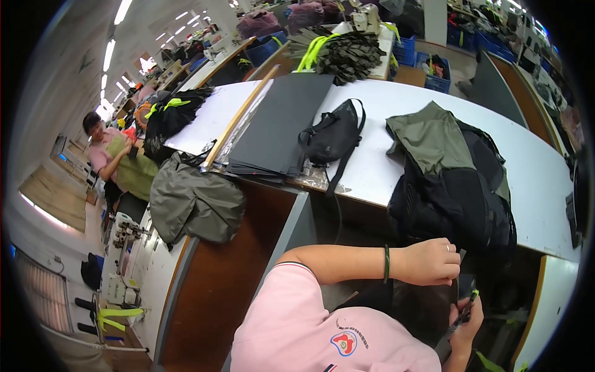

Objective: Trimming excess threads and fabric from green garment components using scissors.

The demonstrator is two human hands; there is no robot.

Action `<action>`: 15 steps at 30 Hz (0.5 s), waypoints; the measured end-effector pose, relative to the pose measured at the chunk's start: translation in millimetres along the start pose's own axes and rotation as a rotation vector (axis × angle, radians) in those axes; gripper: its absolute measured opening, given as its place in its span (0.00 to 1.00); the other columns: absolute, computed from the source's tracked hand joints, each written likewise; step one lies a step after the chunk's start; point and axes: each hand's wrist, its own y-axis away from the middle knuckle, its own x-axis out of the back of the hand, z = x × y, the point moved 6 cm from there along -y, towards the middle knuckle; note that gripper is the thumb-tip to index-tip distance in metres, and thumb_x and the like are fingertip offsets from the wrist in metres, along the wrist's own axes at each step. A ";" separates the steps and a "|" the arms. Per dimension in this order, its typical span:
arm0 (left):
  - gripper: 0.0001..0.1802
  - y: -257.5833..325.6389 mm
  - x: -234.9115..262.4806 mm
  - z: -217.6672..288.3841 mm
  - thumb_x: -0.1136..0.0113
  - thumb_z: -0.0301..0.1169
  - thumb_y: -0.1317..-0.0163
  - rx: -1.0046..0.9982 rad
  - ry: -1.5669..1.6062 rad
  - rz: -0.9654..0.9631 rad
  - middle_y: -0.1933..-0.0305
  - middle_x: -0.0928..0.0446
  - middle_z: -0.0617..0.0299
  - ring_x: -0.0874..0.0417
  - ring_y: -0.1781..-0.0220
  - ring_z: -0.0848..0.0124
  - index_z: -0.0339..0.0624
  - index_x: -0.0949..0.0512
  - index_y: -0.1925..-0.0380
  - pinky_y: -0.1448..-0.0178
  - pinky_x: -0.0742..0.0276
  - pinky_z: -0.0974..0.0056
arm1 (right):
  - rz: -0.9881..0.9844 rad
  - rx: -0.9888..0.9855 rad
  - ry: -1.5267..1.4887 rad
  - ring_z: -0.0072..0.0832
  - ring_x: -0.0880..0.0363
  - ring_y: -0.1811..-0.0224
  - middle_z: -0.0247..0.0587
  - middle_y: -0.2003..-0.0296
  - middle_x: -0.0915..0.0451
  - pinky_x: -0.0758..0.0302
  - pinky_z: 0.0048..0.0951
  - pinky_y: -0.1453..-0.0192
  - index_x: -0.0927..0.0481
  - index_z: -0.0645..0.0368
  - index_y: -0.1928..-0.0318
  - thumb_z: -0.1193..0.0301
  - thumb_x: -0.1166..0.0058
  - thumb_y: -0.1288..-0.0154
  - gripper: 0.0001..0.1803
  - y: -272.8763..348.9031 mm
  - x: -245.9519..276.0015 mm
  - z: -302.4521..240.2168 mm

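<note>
My left hand (427, 261), with a ring and a dark green bangle at its wrist, is closed just in front of the table edge. Its fingertips meet a thin dark grey strip (462, 273), but what they grip is hidden. Below it, my right hand (469, 317) is closed around a narrow dark piece with a yellow-green tip (475, 294); its kind is unclear. Beyond my hands, a black and olive-green backpack (443, 186) lies on the white table and hangs over its front edge. Farther left rests a small black bag (334, 135) with a strap dangling down.
Flat dark grey sheets (276, 124) are stacked on the white table (539, 192), beside a wooden strip (240, 116). An olive bag (195, 201) lies left, near a sewing machine (127, 232). Dark strips (350, 54) are heaped behind. Another person (114, 152) works at far left.
</note>
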 end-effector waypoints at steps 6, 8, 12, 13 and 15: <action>0.17 -7.8 -17.4 -4.6 0.30 0.37 0.56 -0.022 -0.076 -0.121 0.59 0.27 0.61 0.25 0.57 0.59 0.51 0.22 0.64 0.50 0.30 0.54 | -0.080 -0.072 -0.224 0.41 0.18 0.69 0.45 0.71 0.20 0.22 0.32 0.62 0.23 0.64 0.65 0.87 0.38 0.55 0.15 -10.1 -9.3 6.3; 0.20 -9.1 -14.8 -8.1 0.29 0.36 0.55 0.035 -0.163 -0.148 0.55 0.26 0.61 0.24 0.52 0.59 0.52 0.20 0.59 0.44 0.31 0.50 | -0.062 0.191 -0.154 0.45 0.19 0.66 0.46 0.69 0.20 0.22 0.35 0.63 0.23 0.62 0.65 0.88 0.40 0.59 0.17 -20.6 -1.6 -19.9; 0.19 -11.2 -32.5 -9.6 0.28 0.32 0.54 -0.006 -0.201 -0.179 0.48 0.25 0.61 0.24 0.44 0.60 0.54 0.19 0.58 0.30 0.39 0.44 | -0.046 0.178 -0.241 0.43 0.20 0.67 0.45 0.68 0.21 0.23 0.37 0.64 0.22 0.62 0.65 0.89 0.42 0.58 0.17 -10.0 -3.4 -17.8; 0.15 -10.6 -35.4 -8.1 0.28 0.28 0.54 -0.058 -0.180 -0.190 0.53 0.23 0.63 0.22 0.50 0.61 0.50 0.19 0.63 0.30 0.36 0.44 | -0.032 0.160 -0.231 0.43 0.20 0.67 0.45 0.68 0.21 0.23 0.37 0.64 0.22 0.62 0.65 0.89 0.42 0.58 0.17 -6.0 -3.0 -16.3; 0.14 -4.4 -40.0 -9.5 0.29 0.27 0.54 -0.083 -0.128 -0.190 0.56 0.22 0.64 0.21 0.53 0.62 0.49 0.20 0.65 0.31 0.34 0.45 | -0.014 0.215 -0.179 0.44 0.20 0.66 0.45 0.68 0.22 0.23 0.37 0.64 0.22 0.62 0.63 0.87 0.41 0.56 0.16 1.8 -1.1 -18.8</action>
